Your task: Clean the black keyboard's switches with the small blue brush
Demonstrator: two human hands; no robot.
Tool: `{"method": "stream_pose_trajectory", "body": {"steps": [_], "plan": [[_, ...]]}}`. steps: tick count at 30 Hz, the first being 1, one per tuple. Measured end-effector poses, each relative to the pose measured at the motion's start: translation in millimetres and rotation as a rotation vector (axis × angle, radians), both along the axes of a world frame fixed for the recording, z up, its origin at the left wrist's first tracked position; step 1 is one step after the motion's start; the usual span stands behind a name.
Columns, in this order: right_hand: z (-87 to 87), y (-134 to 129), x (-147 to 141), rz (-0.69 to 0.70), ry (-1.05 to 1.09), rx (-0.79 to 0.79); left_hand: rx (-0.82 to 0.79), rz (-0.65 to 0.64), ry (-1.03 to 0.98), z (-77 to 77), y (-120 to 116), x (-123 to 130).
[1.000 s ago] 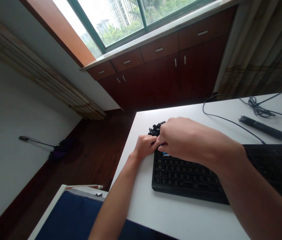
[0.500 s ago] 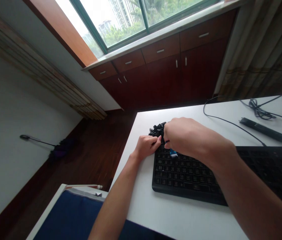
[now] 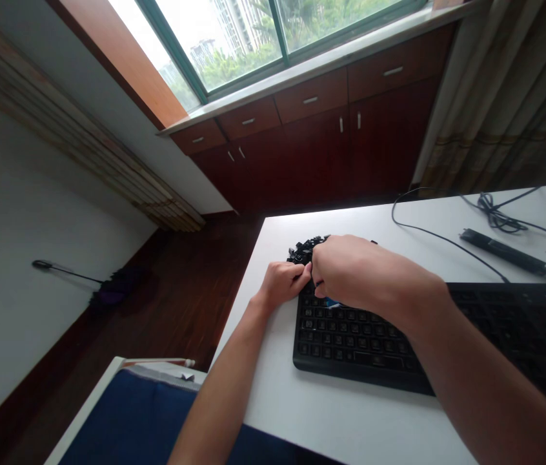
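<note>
The right hand (image 3: 360, 270) grasps a small blue tool (image 3: 332, 303) over the keyboard (image 3: 364, 349). The left hand (image 3: 283, 283) is at the keyboard's far left corner, beside piled black pieces (image 3: 303, 250).

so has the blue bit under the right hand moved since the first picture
Yes, slightly: the blue bit under the right hand is farther to the right, judged against the left edge of the keyboard.

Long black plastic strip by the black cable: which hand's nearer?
Right. The right hand is over the black keyboard, left of the strip; the left hand is farther left, by the keyboard's corner.
</note>
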State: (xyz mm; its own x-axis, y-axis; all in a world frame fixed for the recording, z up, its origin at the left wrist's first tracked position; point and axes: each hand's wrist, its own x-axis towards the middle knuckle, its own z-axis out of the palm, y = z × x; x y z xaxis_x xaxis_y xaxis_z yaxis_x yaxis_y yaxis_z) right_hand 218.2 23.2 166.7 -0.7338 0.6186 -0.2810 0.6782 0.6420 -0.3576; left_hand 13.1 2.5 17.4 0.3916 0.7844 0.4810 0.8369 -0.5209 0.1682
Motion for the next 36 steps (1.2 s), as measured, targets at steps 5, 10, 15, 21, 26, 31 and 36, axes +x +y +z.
{"method": "stream_pose_trajectory", "body": {"steps": [5,10,15,21,26,31,36], "plan": [[-2.3,6.0,-2.7,0.011,0.012,0.071,-0.009,0.004,0.004,-3.4,-0.3,-1.5],[12.7,3.6,1.1,0.054,0.048,0.193,-0.002,0.000,0.000,-3.7,0.2,-2.0],[8.3,-0.7,8.2,0.066,0.140,0.172,0.002,-0.011,-0.004,-1.0,-0.2,-1.0],[-7.0,0.2,2.7,0.038,0.100,0.059,-0.003,-0.008,-0.005,-0.9,-0.4,-1.0],[-18.6,7.5,-11.5,-0.064,0.019,-0.049,-0.014,-0.007,-0.002,-2.2,0.1,-2.2],[-2.8,6.9,-3.2,-0.005,0.047,0.107,-0.031,0.009,0.001,-5.5,0.3,-3.1],[8.9,4.8,9.6,0.036,0.128,0.228,-0.049,0.024,0.009,-4.8,-0.5,-2.5]]}}
